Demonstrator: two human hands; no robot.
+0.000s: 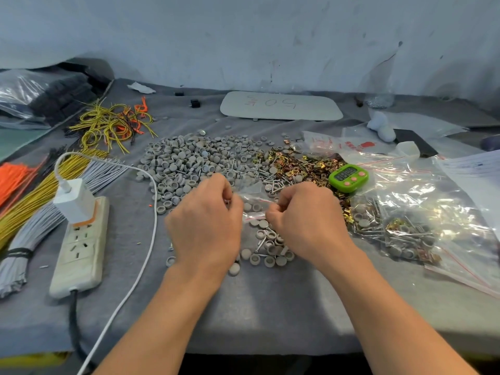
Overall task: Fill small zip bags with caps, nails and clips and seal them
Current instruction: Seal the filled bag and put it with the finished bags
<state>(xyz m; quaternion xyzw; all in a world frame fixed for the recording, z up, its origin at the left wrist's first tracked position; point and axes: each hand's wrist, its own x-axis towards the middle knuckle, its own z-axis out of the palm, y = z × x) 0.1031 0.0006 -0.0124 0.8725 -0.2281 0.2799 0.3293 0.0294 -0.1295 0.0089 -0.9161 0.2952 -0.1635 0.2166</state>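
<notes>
Zip bag (253, 210), clear with a red seal line and grey caps inside, lies on the grey surface (270, 307) between the hands. The left grip (205, 220) and right grip (305, 215) are each clenched on its upper edge. Beyond it spread loose caps (189, 161), nails (270, 180) and gold clips (305, 163) — a green timer (348, 177) sits just beside the clips.

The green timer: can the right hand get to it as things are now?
Probably yes: the green timer lies beyond the right hand, uncovered, with nothing between them. But that hand pinches the small zip bag with the left hand, so it must let go first.
</notes>
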